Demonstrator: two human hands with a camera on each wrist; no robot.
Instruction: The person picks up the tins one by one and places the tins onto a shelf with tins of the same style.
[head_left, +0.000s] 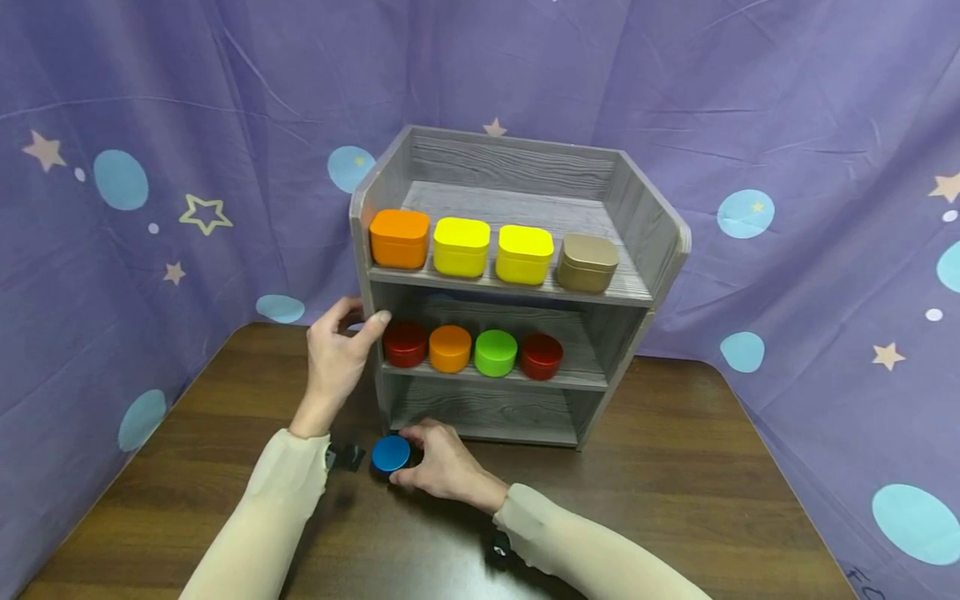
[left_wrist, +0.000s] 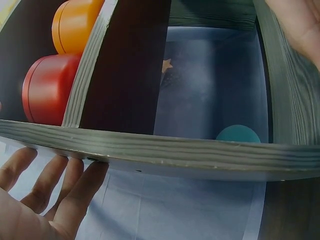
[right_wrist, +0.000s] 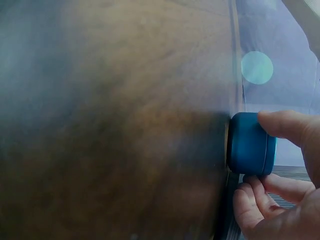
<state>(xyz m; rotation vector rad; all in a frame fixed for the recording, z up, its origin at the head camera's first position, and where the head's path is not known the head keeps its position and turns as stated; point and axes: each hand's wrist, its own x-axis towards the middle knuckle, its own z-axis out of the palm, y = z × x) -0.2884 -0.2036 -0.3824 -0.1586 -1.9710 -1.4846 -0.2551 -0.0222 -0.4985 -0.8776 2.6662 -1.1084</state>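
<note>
A small grey wooden shelf (head_left: 633,333) stands on the table. My left hand (head_left: 337,354) grips its left side panel, with the thumb at the front edge and the fingers (left_wrist: 42,187) against the outer face. Just in front of the shelf's lower left corner, my right hand (head_left: 446,462) pinches a round blue tin (head_left: 391,454) between thumb and fingers. In the right wrist view the blue tin (right_wrist: 247,143) sits on the tabletop, its lid seam near the thumb. Part of my right hand (left_wrist: 302,30) also shows in the left wrist view.
On the middle shelf stand round tins: red (head_left: 406,343), orange (head_left: 450,348), green (head_left: 496,352) and another red (head_left: 542,356). The top holds squarish tins: orange (head_left: 400,239), two yellow (head_left: 461,247), and a brownish-gold one (head_left: 587,262). A purple patterned curtain (head_left: 285,167) hangs behind.
</note>
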